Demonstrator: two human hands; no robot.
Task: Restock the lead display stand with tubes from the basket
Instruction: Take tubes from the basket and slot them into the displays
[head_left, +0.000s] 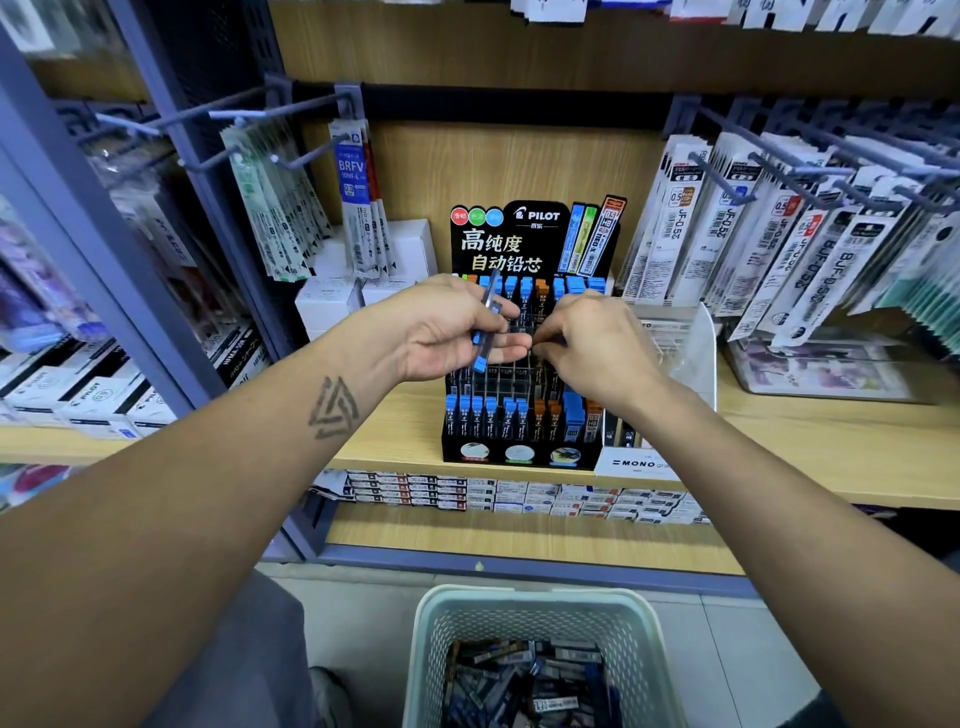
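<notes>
Blue-capped tubes (485, 332) slant above the black display stand (519, 452); more fill the basket (431, 649).

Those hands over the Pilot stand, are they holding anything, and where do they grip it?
The left hand holds blue-capped lead tubes around their middles, between thumb and fingers. The right hand has its fingers curled down into the display stand; what they pinch cannot be told.

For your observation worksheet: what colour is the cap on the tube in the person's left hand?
Blue, on the tube the left hand holds; head view.
</notes>
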